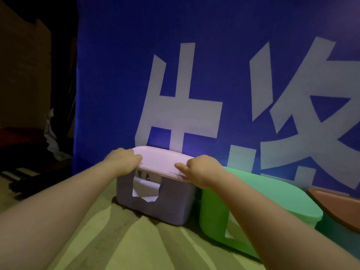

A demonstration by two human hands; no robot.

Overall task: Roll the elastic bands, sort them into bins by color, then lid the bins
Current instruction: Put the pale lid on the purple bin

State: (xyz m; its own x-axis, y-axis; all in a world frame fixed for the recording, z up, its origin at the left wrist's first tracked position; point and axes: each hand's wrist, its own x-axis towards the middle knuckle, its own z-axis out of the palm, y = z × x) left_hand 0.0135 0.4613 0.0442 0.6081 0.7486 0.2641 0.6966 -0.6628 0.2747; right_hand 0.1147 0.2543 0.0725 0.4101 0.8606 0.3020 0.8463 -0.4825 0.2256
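Observation:
A purple bin (171,203) with a handwritten label and a handle cut-out stands on the tan surface, with a pale pink-purple lid (161,158) lying on top of it. My left hand (121,161) grips the lid's near left corner with curled fingers. My right hand (200,170) holds the lid's near right edge, thumb lying on top. Right of it stands a green bin (216,217) with its green lid (272,195) on. No elastic bands are visible.
A brownish-red lid or bin edge (339,207) shows at the far right. A large blue banner with white characters (194,84) hangs directly behind the bins. Dark clutter lies at the left.

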